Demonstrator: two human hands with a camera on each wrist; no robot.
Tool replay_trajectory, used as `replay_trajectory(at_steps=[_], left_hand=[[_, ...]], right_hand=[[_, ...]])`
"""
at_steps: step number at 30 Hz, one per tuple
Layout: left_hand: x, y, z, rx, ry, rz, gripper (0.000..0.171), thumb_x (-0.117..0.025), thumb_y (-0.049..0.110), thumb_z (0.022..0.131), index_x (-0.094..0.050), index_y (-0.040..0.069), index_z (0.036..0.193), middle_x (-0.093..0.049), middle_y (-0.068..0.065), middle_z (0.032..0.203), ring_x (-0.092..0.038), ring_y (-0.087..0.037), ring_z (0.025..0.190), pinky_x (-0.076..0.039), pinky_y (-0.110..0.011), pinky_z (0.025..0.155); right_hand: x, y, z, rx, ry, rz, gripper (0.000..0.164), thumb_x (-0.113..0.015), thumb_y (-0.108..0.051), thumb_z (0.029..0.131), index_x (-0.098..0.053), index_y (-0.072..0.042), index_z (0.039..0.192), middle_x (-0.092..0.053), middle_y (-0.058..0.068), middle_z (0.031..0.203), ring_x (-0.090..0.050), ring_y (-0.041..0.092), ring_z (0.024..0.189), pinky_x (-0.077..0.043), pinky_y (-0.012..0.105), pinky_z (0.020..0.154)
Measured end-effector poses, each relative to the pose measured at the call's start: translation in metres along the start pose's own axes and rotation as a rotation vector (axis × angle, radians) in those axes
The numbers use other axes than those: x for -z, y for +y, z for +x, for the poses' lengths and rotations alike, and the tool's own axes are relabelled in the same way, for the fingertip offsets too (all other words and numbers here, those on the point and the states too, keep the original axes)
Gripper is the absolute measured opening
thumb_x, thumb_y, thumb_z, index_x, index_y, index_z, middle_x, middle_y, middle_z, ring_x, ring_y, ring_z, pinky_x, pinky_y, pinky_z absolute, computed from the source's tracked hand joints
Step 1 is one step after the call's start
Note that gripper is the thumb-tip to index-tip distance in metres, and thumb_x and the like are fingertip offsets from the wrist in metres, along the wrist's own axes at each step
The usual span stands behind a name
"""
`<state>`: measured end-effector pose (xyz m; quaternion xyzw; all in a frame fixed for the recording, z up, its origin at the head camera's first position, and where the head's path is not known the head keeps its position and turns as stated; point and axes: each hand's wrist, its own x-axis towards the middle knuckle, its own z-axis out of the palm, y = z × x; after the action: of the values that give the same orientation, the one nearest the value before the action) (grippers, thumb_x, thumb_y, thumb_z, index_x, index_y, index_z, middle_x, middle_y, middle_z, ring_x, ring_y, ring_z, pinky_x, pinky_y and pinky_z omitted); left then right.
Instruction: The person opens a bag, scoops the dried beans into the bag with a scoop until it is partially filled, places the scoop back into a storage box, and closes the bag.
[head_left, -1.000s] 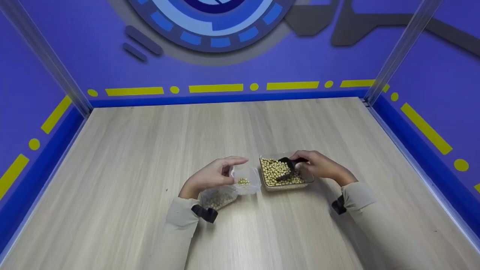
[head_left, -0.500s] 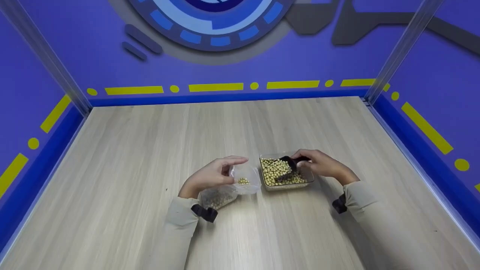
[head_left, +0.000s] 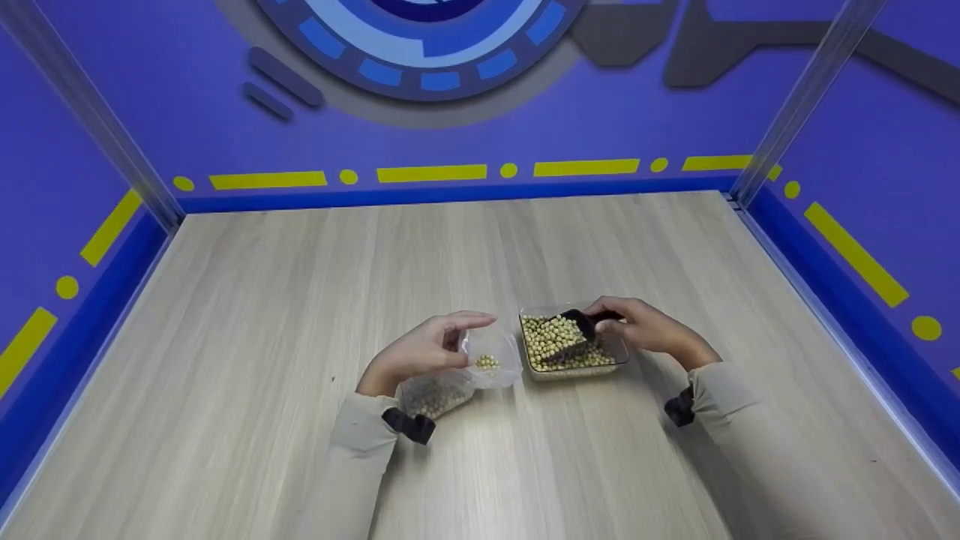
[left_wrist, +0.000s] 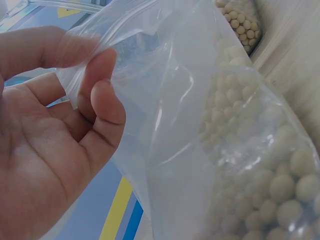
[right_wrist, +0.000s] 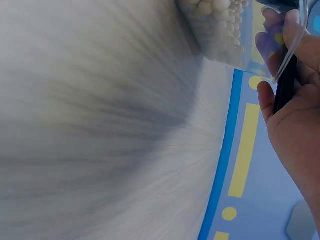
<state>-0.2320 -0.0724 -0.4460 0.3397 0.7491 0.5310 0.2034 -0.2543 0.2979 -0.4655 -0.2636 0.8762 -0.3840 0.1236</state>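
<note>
One black scoop (head_left: 582, 322), gripped by right fingers (head_left: 601, 306) inside clear tub (head_left: 576, 374); left fingers (head_left: 474, 322) hold clear bag (head_left: 501, 345) just left on counter (head_left: 300, 300). Beans (head_left: 550, 334) could spill if scoop tips or bag sags.

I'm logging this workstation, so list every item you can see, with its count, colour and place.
Tub: 1, clear, on the table, to the right of the bag.
Bag: 1, clear plastic, left of the tub.
Small balls: too many to count, pale yellow, in the tub and the bag.
Scoop: 1, black, in the right hand, its blade among the tub's balls.
Table: 1, pale wood-grain, under everything.
Walls: 3, purple-blue with yellow marks, at the back and both sides.
Posts: 2, silver-grey, in the back corners.
Left hand: 1, bare, holding the bag's mouth.
Right hand: 1, bare, gripping the scoop.
Sleeves: 2, beige, on the arms.
Bands: 2, black, at the wrists.
</note>
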Motion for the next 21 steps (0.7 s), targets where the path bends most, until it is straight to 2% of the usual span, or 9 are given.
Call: replay_trajectory(at_steps=[6, 13, 18, 21], left_hand=[[0.0, 0.0007, 0.0, -0.001, -0.002, 0.017, 0.063, -0.057, -0.007, 0.081, -0.044, 0.0, 0.143, -0.044, -0.023, 0.142, -0.033, -0.011, 0.067, -0.033, -0.02, 0.061], [-0.0002, 0.0029, 0.0003, 0.002, 0.001, 0.008, 0.063, -0.057, -0.005, 0.081, -0.045, 0.001, 0.142, -0.047, -0.024, 0.134, -0.033, -0.011, 0.067, -0.033, -0.02, 0.06], [-0.0002, 0.0024, 0.0012, -0.002, 0.0, 0.006, 0.063, -0.057, -0.006, 0.081, -0.044, 0.0, 0.142, -0.048, -0.022, 0.132, -0.033, -0.01, 0.066, -0.033, -0.02, 0.059], [-0.0001, 0.0015, 0.0014, 0.002, -0.005, -0.001, 0.063, -0.057, -0.006, 0.081, -0.043, -0.001, 0.143, -0.049, -0.026, 0.125, -0.032, -0.01, 0.066, -0.033, -0.02, 0.059]], right_hand=[[0.0, 0.001, -0.001, -0.006, 0.002, 0.028, 0.029, -0.052, -0.015, 0.097, -0.059, -0.002, 0.123, -0.059, 0.017, 0.124, -0.055, 0.028, 0.115, -0.048, 0.03, 0.092], [0.001, 0.0021, -0.0024, -0.023, -0.003, 0.063, 0.031, -0.052, -0.018, 0.098, -0.058, -0.003, 0.124, -0.059, 0.017, 0.124, -0.056, 0.015, 0.11, -0.048, 0.027, 0.09], [-0.0001, 0.0046, -0.0017, -0.04, 0.004, 0.077, 0.031, -0.052, -0.018, 0.098, -0.059, -0.003, 0.124, -0.058, 0.017, 0.125, -0.056, 0.022, 0.113, -0.048, 0.028, 0.091], [-0.0008, 0.0053, -0.0014, -0.04, 0.008, 0.081, 0.031, -0.052, -0.018, 0.098, -0.059, -0.003, 0.124, -0.058, 0.017, 0.126, -0.055, 0.024, 0.114, -0.048, 0.027, 0.092]])
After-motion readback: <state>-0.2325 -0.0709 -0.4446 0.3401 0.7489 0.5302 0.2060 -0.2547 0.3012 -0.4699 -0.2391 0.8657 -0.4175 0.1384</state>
